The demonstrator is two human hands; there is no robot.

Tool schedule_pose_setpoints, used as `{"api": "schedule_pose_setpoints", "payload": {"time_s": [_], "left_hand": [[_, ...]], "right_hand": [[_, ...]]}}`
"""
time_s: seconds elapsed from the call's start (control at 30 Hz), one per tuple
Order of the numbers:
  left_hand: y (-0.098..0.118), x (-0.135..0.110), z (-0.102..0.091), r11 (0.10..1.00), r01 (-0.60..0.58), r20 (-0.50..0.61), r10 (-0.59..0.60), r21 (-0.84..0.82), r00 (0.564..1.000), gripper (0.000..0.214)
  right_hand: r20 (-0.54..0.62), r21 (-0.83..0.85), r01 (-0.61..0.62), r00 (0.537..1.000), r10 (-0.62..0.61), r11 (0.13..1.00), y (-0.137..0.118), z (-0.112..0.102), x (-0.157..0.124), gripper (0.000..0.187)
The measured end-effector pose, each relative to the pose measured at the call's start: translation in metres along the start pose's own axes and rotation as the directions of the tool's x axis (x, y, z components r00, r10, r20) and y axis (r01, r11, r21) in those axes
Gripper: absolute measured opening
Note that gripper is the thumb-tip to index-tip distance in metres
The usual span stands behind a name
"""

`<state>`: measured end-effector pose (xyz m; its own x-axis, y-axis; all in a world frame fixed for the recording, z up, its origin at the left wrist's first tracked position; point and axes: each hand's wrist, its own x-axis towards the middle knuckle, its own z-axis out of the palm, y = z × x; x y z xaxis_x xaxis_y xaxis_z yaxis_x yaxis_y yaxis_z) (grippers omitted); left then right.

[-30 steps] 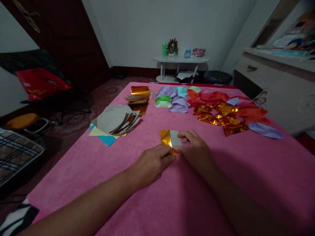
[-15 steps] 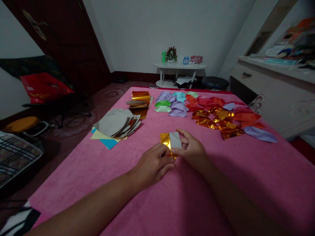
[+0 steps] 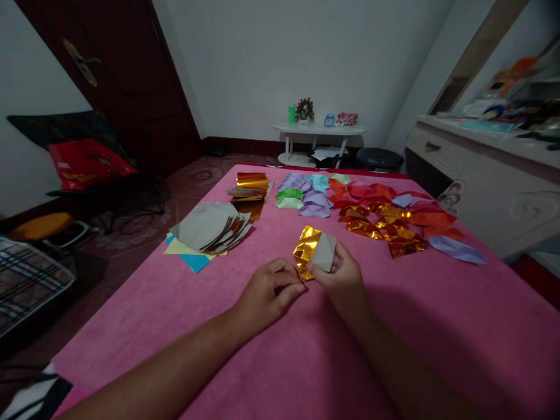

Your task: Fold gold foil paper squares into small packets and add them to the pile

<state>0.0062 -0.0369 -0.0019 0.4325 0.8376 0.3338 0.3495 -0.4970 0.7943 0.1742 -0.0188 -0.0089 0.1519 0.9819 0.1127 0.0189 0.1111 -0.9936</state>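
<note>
A folded piece of gold foil paper [image 3: 308, 245], with a grey-white back showing on its right half, is tilted just above the pink cloth. My right hand [image 3: 345, 277] grips it by the right side, thumb across the front and fingers behind. Beside its lower left corner, my left hand [image 3: 271, 291] rests low with curled fingers and thumb drawn together. Its fingertips look just apart from the foil, and nothing shows in them.
The pink-covered table [image 3: 210, 361] carries a stack of grey-backed sheets [image 3: 203, 224] and gold foil sheets [image 3: 251, 192] at left. Folded purple pieces [image 3: 315, 204], red pieces [image 3: 380, 192] and gold pieces [image 3: 405, 239] lie at the far right. A white cabinet [image 3: 490, 181] stands alongside.
My left hand has come away from the foil paper and moved slightly down. My right hand has turned the paper to a slant and shows more of its gold face.
</note>
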Motion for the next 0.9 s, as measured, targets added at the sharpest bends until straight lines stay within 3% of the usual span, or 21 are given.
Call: {"api": "schedule_pose_setpoints", "payload": {"time_s": [0.1, 0.2, 0.3, 0.43, 0.57, 0.7, 0.83, 0.9], "left_hand": [[0.003, 0.004, 0.006, 0.914, 0.203, -0.136, -0.264, -0.351, 0.955, 0.025], [0.008, 0.008, 0.017, 0.707, 0.273, -0.051, -0.401, -0.652, 0.915, 0.029], [0.014, 0.011, 0.024, 0.604, 0.31, 0.03, -0.427, -0.734, 0.904, 0.032], [0.015, 0.012, 0.022, 0.663, 0.317, 0.0, -0.432, -0.679, 0.902, 0.035], [0.009, 0.009, 0.011, 0.751, 0.423, 0.131, -0.418, -0.508, 0.899, 0.042], [0.004, 0.009, -0.003, 0.8, 0.42, 0.169, -0.386, -0.428, 0.907, 0.046], [-0.005, 0.013, -0.024, 0.865, 0.397, 0.065, -0.397, -0.308, 0.915, 0.044], [-0.007, 0.016, -0.035, 0.903, 0.389, 0.123, -0.371, -0.185, 0.92, 0.041]], "right_hand": [[-0.082, 0.167, 0.007, 0.997, 0.007, 0.986, -0.006, 0.004, -0.001, 0.052], [-0.138, 0.208, 0.023, 0.99, 0.006, 0.978, -0.012, 0.01, -0.008, 0.05], [-0.131, 0.213, 0.018, 0.991, 0.011, 0.977, -0.013, 0.016, -0.016, 0.04], [-0.123, 0.2, 0.001, 0.992, 0.024, 0.98, -0.01, 0.013, -0.019, 0.036], [-0.114, 0.14, -0.009, 0.993, 0.026, 0.99, -0.013, -0.001, -0.014, 0.038], [-0.016, 0.214, -0.065, 0.997, 0.07, 0.975, -0.015, -0.018, -0.005, 0.036], [0.124, 0.119, -0.058, 0.991, 0.043, 0.991, -0.014, -0.026, 0.0, 0.031], [0.225, 0.073, -0.065, 0.973, 0.047, 0.995, -0.014, -0.026, 0.0, 0.029]]}}
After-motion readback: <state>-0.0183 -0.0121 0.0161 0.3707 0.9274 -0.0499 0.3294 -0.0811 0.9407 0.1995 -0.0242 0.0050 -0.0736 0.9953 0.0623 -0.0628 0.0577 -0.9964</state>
